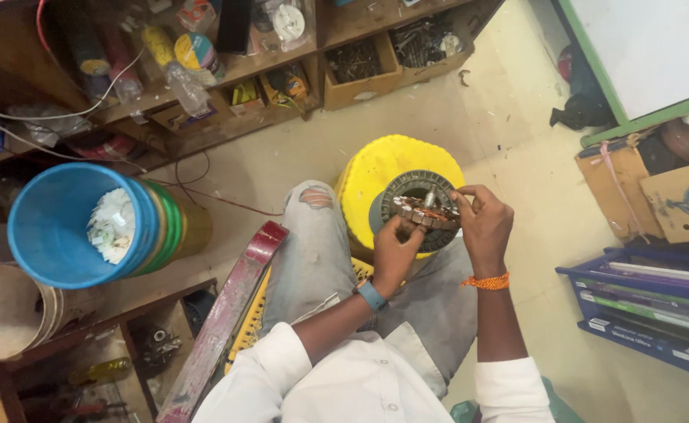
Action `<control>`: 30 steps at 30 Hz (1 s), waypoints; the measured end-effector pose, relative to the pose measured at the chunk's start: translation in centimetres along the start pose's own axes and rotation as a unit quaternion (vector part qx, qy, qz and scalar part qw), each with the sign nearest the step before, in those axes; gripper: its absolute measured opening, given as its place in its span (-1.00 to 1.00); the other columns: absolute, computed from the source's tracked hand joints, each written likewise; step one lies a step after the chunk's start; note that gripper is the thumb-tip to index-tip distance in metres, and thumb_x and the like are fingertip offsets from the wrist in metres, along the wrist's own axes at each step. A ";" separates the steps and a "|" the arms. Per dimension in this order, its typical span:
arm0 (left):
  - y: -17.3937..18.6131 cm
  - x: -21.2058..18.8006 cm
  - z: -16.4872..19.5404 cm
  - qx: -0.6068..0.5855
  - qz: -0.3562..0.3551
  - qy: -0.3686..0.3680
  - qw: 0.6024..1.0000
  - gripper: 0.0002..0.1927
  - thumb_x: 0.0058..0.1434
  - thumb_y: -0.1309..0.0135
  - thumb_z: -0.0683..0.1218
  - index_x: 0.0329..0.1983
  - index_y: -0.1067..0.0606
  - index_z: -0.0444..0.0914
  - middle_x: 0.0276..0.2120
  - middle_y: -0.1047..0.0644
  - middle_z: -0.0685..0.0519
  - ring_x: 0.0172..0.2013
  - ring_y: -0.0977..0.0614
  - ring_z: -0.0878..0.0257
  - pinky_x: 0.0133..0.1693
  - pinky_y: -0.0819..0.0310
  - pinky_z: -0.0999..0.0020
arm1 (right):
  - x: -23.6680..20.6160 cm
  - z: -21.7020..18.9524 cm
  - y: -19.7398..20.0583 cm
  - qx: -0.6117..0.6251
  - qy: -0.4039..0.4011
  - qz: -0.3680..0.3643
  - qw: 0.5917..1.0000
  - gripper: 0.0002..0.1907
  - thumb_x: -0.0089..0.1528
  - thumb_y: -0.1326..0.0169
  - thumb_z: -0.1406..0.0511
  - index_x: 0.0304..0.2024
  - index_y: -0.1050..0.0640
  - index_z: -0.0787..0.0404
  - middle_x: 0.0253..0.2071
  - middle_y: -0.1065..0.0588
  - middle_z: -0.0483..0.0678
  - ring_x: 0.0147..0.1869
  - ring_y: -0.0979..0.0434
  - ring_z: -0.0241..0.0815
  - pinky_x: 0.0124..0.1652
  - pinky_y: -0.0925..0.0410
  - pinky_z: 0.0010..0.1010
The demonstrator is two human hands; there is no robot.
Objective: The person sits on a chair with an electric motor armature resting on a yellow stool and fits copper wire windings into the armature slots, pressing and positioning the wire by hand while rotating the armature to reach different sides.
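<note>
A round motor stator (423, 208) with copper windings rests on top of a yellow plastic stool (376, 172) in front of my knees. My left hand (395, 252) grips its near edge, a blue band on that wrist. My right hand (483, 222) holds the stator's right side, fingers curled over the rim, an orange thread around the wrist. A short metal shaft sticks up from the stator's middle.
A stack of blue, green and yellow buckets (70, 227) with paper scraps lies at left. A red metal bar (227, 313) leans by my left leg. Wooden shelves (227, 70) full of parts run along the top. Blue trays (650, 305) and cardboard boxes (658, 196) sit at right.
</note>
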State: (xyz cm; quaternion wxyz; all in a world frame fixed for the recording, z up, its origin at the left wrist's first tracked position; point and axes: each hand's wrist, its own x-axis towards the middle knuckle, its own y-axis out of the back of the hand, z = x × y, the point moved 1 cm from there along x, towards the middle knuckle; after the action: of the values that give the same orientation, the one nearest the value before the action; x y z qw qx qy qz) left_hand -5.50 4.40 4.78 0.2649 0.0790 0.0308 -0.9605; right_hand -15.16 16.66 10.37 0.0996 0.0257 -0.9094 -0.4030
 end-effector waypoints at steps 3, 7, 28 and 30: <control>1.1 -0.4 0.5 0.087 0.016 -0.103 0.991 -0.77 0.27 -0.29 -0.10 -0.37 -0.49 -0.28 -0.46 -0.57 0.02 -0.47 -0.55 0.24 -0.36 -0.42 0.34 | -0.5 1.1 1.0 0.030 -0.008 0.026 0.999 -0.87 0.20 -0.30 0.35 -0.24 -0.65 0.28 -0.67 -0.15 -0.15 -0.59 -0.11 -0.35 -0.53 -0.10 -0.37; 2.7 1.2 2.4 0.233 -0.005 -0.447 0.864 -0.80 0.16 -0.29 -0.13 -0.17 -0.54 -0.19 -0.13 -0.61 0.06 -0.16 -0.57 0.11 -0.10 -0.38 0.17 | -1.5 2.4 3.0 0.045 -0.052 0.027 0.997 -0.88 0.20 -0.30 0.35 -0.27 -0.65 0.29 -0.66 -0.09 -0.16 -0.58 -0.04 -0.38 -0.53 -0.05 -0.38; 2.5 5.2 4.5 0.269 -0.220 -0.418 0.839 -0.63 0.13 -0.33 0.00 0.03 -0.61 -0.05 0.07 -0.60 0.21 -0.09 -0.51 0.16 -0.04 -0.34 0.26 | -6.3 -0.8 5.7 0.093 -0.027 -0.117 0.988 -0.87 0.19 -0.25 0.33 -0.22 -0.67 0.24 -0.51 -0.49 -0.04 -0.53 -0.40 -0.33 -0.49 -0.27 -0.44; 2.6 5.3 4.4 0.267 -0.223 -0.414 0.841 -0.61 0.12 -0.34 0.00 0.03 -0.60 -0.06 0.07 -0.60 0.20 -0.10 -0.50 0.15 -0.04 -0.34 0.25 | -7.1 -1.4 4.9 0.058 0.024 -0.109 0.992 -0.88 0.18 -0.24 0.33 -0.23 -0.65 0.22 -0.43 -0.60 0.02 -0.47 -0.58 -0.19 -0.43 -0.39 -0.38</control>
State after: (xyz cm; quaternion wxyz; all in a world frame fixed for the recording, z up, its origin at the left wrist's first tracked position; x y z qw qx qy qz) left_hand -9.28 -0.91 8.21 0.0000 -0.2675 -0.3226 -0.9080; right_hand -7.79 19.86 13.74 0.0750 0.1395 -0.9206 -0.3568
